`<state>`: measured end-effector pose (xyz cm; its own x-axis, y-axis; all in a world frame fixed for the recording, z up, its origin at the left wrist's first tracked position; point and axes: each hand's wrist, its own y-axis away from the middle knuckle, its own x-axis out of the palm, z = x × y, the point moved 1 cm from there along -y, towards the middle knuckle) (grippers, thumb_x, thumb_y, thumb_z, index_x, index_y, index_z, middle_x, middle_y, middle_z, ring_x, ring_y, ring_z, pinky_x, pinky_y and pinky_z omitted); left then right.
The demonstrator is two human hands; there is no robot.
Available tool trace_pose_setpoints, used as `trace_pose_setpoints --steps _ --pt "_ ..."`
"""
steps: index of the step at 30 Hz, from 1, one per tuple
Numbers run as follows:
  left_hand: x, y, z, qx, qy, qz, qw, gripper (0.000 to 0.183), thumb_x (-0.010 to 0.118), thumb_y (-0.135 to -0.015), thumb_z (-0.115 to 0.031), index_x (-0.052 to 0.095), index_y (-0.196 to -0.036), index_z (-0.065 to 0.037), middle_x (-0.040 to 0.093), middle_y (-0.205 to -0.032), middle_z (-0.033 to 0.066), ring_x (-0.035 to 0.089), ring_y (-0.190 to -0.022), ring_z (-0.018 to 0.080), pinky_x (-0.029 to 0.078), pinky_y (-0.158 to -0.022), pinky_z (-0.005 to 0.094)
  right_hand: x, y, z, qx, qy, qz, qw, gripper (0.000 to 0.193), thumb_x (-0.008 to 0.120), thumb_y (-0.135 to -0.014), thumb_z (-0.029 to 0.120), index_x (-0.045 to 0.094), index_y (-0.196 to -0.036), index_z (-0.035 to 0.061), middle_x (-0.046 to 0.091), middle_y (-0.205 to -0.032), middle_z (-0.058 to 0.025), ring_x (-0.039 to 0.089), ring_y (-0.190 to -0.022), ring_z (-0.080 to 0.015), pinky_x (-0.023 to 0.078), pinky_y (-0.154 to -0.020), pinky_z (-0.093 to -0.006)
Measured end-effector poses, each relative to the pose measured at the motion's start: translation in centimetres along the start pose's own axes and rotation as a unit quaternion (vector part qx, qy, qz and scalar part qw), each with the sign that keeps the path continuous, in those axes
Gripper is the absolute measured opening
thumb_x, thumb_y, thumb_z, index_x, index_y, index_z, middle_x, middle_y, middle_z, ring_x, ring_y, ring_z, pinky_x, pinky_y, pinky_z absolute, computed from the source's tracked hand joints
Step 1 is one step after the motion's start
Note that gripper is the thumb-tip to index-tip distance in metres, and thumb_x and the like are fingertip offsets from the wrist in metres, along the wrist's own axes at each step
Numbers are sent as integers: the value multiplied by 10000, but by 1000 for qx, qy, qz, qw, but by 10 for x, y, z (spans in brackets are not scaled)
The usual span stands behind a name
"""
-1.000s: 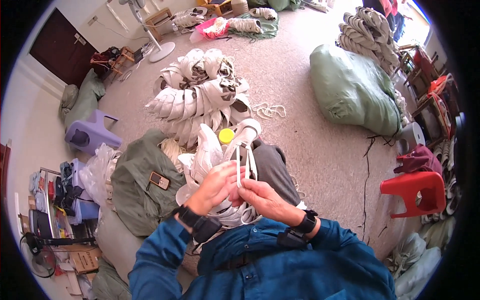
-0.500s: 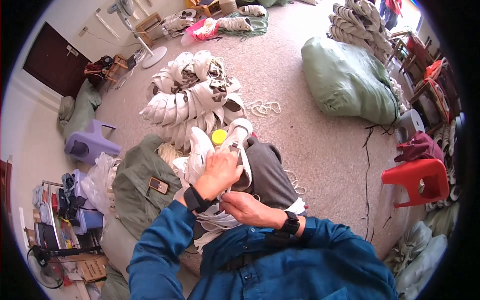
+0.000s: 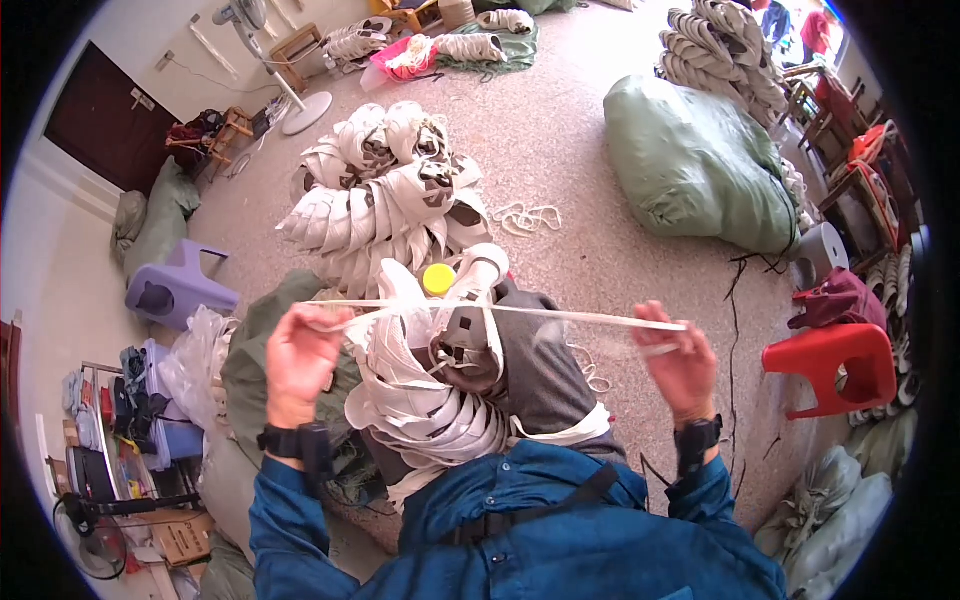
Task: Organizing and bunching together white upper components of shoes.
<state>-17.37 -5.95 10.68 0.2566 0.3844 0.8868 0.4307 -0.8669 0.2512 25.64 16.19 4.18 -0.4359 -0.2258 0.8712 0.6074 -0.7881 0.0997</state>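
Note:
A white shoelace [image 3: 570, 316] is pulled out sideways above my lap, one length toward each hand. My left hand [image 3: 303, 365], off to the left over the green cloth, is closed on one length. Out to the right, my right hand [image 3: 680, 365] is closed on the other, raised over the floor. Between them the lace passes across a white shoe upper [image 3: 478, 335] with a dark lining and dark square patches. This upper lies at the top of a nested stack of white uppers [image 3: 430, 420] on my lap. Some blur softens the lace and fingers.
A round yellow object [image 3: 438, 279] sits beside the uppers. Ahead is a large pile of uppers [image 3: 385, 200], with loose laces [image 3: 528, 218] beside it. A green sack [image 3: 690, 165] and red stool [image 3: 832, 365] stand right; a purple stool [image 3: 180, 285] stands left.
My hands were close together at the shoe upper; they have moved wide apart, drawing the shoelace out to both sides. The upper's opening now shows. More of people shows at the far doorway.

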Motion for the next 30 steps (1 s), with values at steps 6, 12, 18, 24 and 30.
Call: trace_pose_setpoints --steps 6,12,18,24,30 --pt "-58 12 -94 105 -55 -37 992 209 492 -1005 -118 614 -1010 53 675 -920 113 615 -704 171 520 -936 399 -121 21 63 -87 -122 6 989 350 520 -1014 288 539 -704 127 664 -878 1 624 -988 -161 303 -1167 -503" --pt "-43 9 -59 306 -808 -205 460 296 610 -909 -95 586 -1169 44 639 -1115 143 633 -985 246 500 -893 353 -193 59 110 -86 -69 -188 976 300 577 -985 307 617 -817 62 681 -858 -67 651 -933 -217 427 -1076 -497" --pt "18 11 114 65 -753 11 655 270 645 -919 -92 625 -1166 16 647 -1037 90 615 -934 131 522 -782 276 -281 70 173 -143 2 -300 943 273 592 -980 317 653 -897 65 693 -863 -77 656 -838 -217 532 -842 -390" --pt "-35 -50 197 122 -710 15 693 309 657 -915 -127 578 -1158 47 670 -923 124 663 -802 172 549 -704 294 -124 -30 35 26 100 -162 981 228 597 -991 305 555 -823 158 503 -708 54 465 -595 -71 386 -540 -226" --pt "-32 -50 195 108 -703 -20 702 164 619 -908 -61 604 -1045 28 671 -821 124 641 -697 194 525 -666 325 33 -49 -105 224 344 20 911 113 577 -994 168 589 -978 56 562 -703 27 527 -567 -64 453 -506 -220"
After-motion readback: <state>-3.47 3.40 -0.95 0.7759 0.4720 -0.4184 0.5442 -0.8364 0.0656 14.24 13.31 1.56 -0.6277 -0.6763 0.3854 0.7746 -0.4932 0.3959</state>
